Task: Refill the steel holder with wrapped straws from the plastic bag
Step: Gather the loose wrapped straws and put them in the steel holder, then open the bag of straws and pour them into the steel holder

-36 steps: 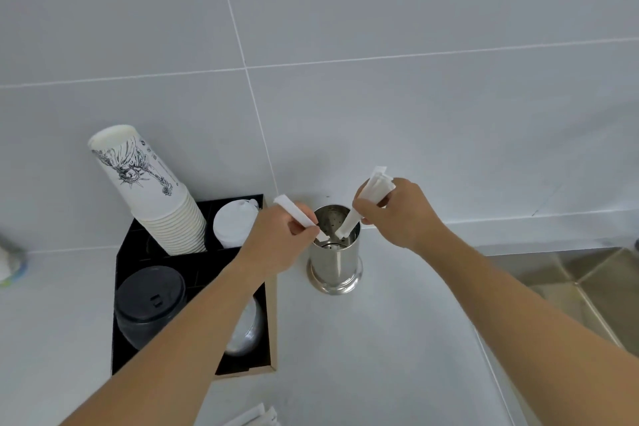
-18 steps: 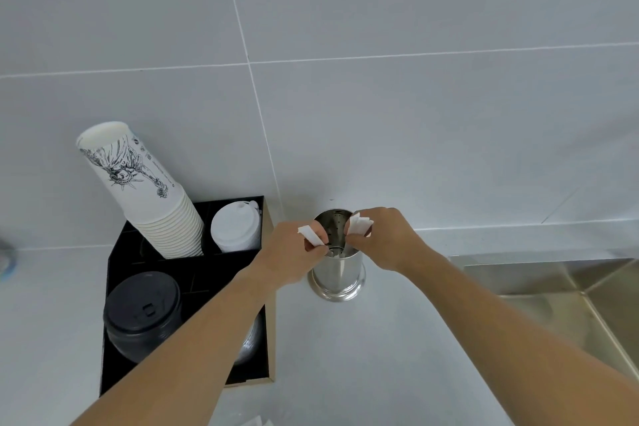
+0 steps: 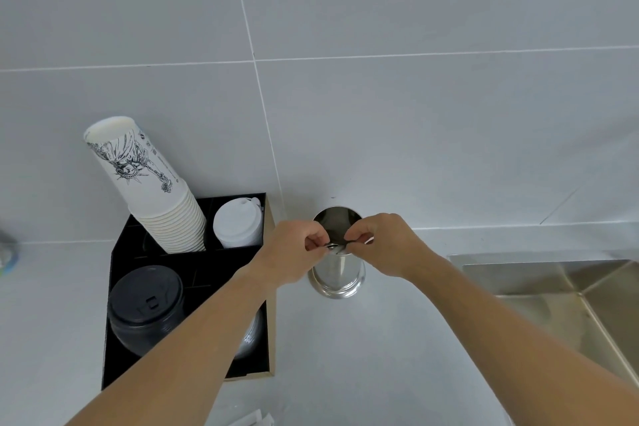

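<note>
The steel holder (image 3: pixel 338 275) stands upright on the white counter near the wall. Both my hands meet over its front rim. My left hand (image 3: pixel 294 254) comes in from the left with fingertips pinched together. My right hand (image 3: pixel 383 244) mirrors it from the right. Between the fingertips only small white ends of the wrapped straws (image 3: pixel 340 250) show; the rest is down inside the holder. More wrapped straws (image 3: pixel 254 420) lie at the bottom edge of the view. I cannot make out the plastic bag.
A black organiser tray (image 3: pixel 119 287) left of the holder carries a leaning stack of printed paper cups (image 3: pixel 152 190), white lids (image 3: pixel 238 223) and black lids (image 3: pixel 145 308). A steel sink (image 3: pixel 567 290) lies to the right. The tiled wall is close behind.
Both hands have come down and together over the holder. The straws that stuck out above the fists have gone down into it, leaving only their tips showing.
</note>
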The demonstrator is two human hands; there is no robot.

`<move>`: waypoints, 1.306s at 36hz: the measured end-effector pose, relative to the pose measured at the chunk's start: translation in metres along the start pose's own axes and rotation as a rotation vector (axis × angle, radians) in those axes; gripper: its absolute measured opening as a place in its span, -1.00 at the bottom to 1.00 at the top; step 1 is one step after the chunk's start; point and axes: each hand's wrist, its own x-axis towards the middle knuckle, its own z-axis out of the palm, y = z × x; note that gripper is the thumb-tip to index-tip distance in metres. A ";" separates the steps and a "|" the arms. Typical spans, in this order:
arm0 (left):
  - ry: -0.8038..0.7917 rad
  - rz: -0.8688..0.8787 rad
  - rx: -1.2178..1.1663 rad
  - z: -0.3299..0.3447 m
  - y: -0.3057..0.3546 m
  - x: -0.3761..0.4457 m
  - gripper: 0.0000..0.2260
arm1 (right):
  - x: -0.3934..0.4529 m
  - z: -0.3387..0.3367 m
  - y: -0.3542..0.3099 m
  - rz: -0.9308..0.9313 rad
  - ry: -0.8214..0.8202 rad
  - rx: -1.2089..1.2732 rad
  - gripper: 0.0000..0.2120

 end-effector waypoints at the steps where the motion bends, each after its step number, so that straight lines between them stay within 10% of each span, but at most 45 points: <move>1: 0.004 -0.001 -0.004 -0.001 0.000 -0.001 -0.93 | -0.001 -0.001 -0.001 0.005 0.008 0.003 -0.89; 12: 0.099 -0.045 -0.131 -0.010 0.001 -0.028 -0.95 | -0.022 -0.013 -0.005 0.120 0.027 0.204 -0.87; 26: 0.257 -0.533 -0.928 -0.020 -0.024 -0.160 -0.89 | -0.105 0.001 -0.008 0.416 0.019 1.015 -0.83; 47: 0.386 -0.921 -0.878 -0.053 -0.160 -0.334 -0.86 | -0.203 0.133 -0.006 0.724 -0.077 0.986 -0.81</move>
